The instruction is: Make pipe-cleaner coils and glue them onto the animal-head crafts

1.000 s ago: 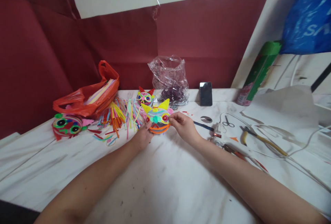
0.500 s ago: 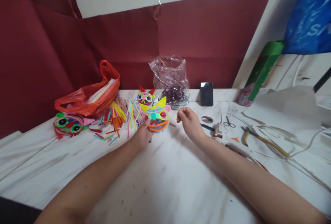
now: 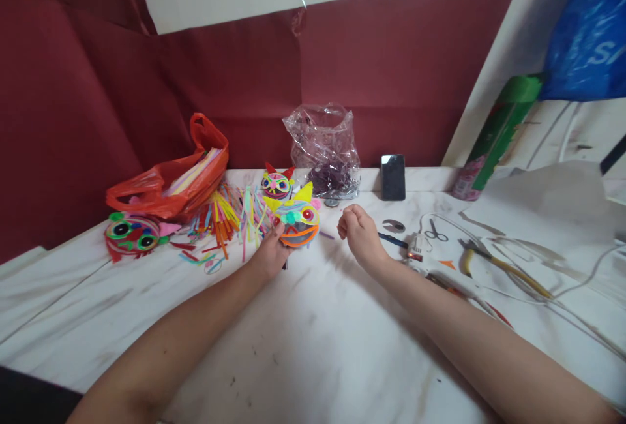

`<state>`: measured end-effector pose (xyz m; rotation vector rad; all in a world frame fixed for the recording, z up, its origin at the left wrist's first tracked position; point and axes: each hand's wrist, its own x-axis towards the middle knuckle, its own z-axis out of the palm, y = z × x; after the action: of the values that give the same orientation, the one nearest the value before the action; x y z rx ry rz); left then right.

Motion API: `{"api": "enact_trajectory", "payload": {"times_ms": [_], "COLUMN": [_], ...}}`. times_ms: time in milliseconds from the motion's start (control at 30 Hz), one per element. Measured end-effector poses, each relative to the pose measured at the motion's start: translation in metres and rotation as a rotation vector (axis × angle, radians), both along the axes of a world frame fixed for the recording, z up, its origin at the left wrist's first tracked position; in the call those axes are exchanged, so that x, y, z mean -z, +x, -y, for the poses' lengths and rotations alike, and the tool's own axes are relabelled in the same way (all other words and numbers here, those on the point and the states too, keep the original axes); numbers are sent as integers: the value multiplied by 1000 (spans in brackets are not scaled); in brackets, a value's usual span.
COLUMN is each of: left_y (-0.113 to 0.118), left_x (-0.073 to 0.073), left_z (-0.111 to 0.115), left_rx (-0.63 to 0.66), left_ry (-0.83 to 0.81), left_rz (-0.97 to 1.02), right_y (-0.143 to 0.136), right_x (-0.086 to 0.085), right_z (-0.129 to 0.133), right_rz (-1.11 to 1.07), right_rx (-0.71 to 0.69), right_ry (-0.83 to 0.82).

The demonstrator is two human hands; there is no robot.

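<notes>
My left hand [image 3: 272, 253] is closed on the lower left edge of a colourful animal-face craft [image 3: 297, 216], holding it upright above the table. The craft has yellow pointed ears, red eyes, a green nose and an orange-edged mouth. To its right, apart from it, my right hand [image 3: 360, 236] is closed with fingers curled together; whatever they may pinch is hidden or too small to make out. Behind the held craft stands a smaller face craft [image 3: 277, 184] with red ears. Another face craft [image 3: 131, 235], with big black eyes, lies at the far left.
A red plastic bag [image 3: 169, 186] of fuzzy sticks and loose cut pieces [image 3: 222, 215] are at left. A clear bag [image 3: 323, 150] and a phone [image 3: 393, 177] stand at the back. Right are scissors [image 3: 435, 231], pliers [image 3: 521, 277], a white glue gun [image 3: 452, 278], cords and a green can [image 3: 503, 130].
My right hand's fingers have curled in a little more. The left hand still holds the face craft, almost unmoved. The whole view has shifted slightly.
</notes>
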<state>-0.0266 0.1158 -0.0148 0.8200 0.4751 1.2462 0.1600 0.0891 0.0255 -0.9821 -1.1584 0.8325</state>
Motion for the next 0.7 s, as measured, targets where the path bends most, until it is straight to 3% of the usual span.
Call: {"api": "enact_trajectory", "payload": {"times_ms": [200, 400, 700], "left_y": [0, 4, 8], "left_x": [-5, -18, -23], "left_z": [1, 8, 13], "left_rx": [21, 13, 21], "left_ry": [5, -18, -84], "left_rz": [21, 30, 58], "right_y": [0, -5, -14], "right_x": [-1, 12, 23], "right_z": [4, 1, 5], "right_rz": [151, 319, 406], "right_rx": [-18, -186, -137], "right_ry": [82, -113, -78]}}
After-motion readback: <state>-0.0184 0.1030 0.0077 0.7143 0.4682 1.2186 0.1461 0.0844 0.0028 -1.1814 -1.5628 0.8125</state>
